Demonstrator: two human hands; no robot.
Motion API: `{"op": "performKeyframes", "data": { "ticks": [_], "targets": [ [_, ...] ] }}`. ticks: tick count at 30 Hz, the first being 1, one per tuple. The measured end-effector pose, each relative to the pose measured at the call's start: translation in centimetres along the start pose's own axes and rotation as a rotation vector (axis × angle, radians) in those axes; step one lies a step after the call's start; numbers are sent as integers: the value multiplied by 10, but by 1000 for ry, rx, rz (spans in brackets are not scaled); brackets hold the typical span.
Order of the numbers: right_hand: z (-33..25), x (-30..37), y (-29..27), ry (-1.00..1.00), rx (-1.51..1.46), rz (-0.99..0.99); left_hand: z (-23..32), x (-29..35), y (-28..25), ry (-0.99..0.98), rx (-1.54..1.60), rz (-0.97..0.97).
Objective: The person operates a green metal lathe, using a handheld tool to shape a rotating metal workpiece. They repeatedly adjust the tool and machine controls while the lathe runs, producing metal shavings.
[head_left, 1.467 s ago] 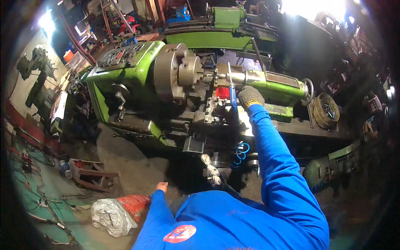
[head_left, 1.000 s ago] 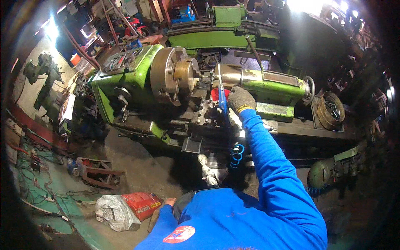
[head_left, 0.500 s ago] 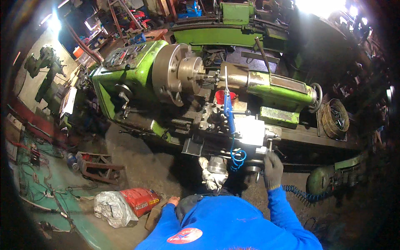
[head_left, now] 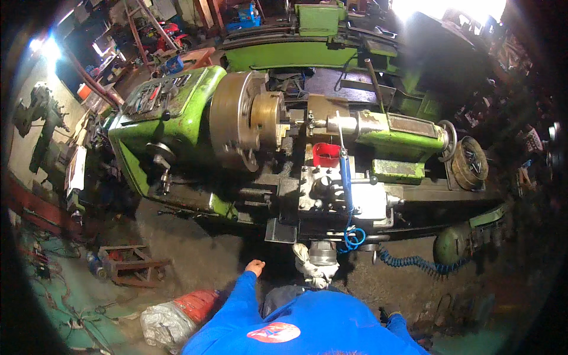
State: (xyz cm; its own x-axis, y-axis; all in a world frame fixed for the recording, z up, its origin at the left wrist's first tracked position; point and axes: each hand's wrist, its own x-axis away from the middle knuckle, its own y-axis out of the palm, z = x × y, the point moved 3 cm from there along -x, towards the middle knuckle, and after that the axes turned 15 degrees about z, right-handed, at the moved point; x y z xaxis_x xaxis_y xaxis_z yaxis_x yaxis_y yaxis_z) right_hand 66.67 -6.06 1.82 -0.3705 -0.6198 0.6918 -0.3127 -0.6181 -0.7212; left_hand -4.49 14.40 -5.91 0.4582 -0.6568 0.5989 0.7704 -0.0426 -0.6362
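My bare left hand (head_left: 255, 267) hangs in front of the green lathe (head_left: 195, 112), its fingers loosely curled with nothing visible in them. Low beside my body is my right hand (head_left: 387, 315) in a dark glove; my sleeve and the picture's darkness hide most of its fingers. On the lathe, a large chuck (head_left: 229, 112) carries a smaller brassy-looking chuck (head_left: 267, 118), with the tailstock (head_left: 402, 127) facing it. A blue air blow gun (head_left: 346, 177) lies across the carriage beside a red container (head_left: 325, 155) and the tool post (head_left: 321, 188).
A whitish cloth (head_left: 318, 273) hangs at the carriage's round front part, close to my body. Tools lie on the headstock (head_left: 157, 94). A metal frame (head_left: 133, 266) and red-and-white sacks (head_left: 171, 319) are on the floor at left. A round tub (head_left: 469, 165) sits at the bed's right end.
My right hand has left the carriage handle and dropped back beside my body. My left hand has moved forward and slightly right. The view has shifted, and the chuck's jaws look turned.
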Motion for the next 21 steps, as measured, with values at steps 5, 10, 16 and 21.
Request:
{"op": "performKeyframes", "data": {
  "ticks": [5, 10, 16, 21],
  "targets": [
    [-89, 25, -37, 155, -476, 139, 23, -57, -22, 103, -95, -22],
    [-129, 7, -46, 53, -560, 267, 3, -64, -18, 212, -119, 59],
    [-162, 15, -84, -40, -620, 184, 13, -20, -27, 78, -77, 4],
    [-123, 19, -62, 104, -615, 60, -19, 8, -35, -74, -41, -53]
  ]
}}
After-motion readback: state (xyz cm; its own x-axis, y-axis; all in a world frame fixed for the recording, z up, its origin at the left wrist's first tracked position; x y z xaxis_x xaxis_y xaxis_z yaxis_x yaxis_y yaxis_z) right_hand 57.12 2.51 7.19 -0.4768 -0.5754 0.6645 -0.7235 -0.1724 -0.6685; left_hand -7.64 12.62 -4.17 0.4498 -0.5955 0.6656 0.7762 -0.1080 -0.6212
